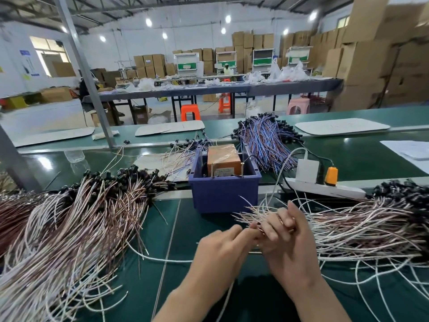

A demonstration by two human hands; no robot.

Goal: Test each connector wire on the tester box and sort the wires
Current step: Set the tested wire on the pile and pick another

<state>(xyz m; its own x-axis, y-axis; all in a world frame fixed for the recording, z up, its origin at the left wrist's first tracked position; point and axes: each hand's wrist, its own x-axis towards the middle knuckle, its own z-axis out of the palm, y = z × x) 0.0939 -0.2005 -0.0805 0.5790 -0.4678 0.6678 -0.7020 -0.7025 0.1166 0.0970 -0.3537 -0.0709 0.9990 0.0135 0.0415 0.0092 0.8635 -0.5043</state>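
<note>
An orange tester box (pixel 224 160) sits inside a blue plastic bin (pixel 222 191) on the green bench. A big pile of brown and white connector wires (pixel 76 219) lies to the left, and another pile (pixel 362 221) spreads out to the right. My right hand (pixel 287 240) grips a bundle of wire ends (pixel 249 214) from the right pile, just in front of the bin. Beside it, my left hand (pixel 222 247) pinches at one wire in that bundle with thumb and forefinger.
A heap of blue and purple wires (pixel 267 138) lies behind the bin. A white power strip (pixel 325 188) with a white adapter and an orange plug sits to the bin's right. White mats (pixel 341 126) and papers (pixel 411 151) lie farther back.
</note>
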